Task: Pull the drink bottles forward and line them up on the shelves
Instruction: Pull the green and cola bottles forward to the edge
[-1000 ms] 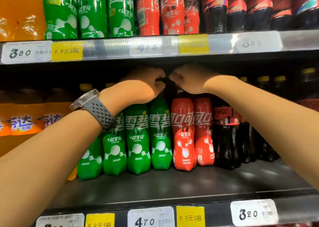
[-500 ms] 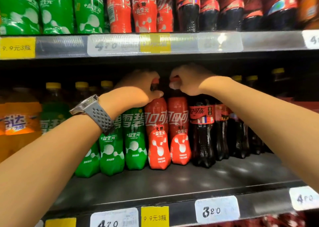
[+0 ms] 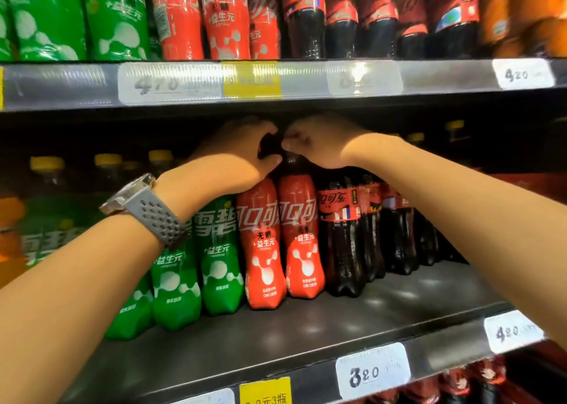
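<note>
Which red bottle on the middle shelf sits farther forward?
The left red bottle, beside the green bottles; its base stands nearer the front of the shelf.

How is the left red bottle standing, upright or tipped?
Upright: left red bottle stands base-down on the shelf, left hand gripping its top.

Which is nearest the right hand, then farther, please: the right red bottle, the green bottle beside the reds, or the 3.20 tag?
1. right red bottle, its top in the right hand.
2. green bottle, farther left.
3. 3.20 tag, on the shelf edge below.

Two upright red bottles [image 3: 264, 250], perhaps touching.
</note>
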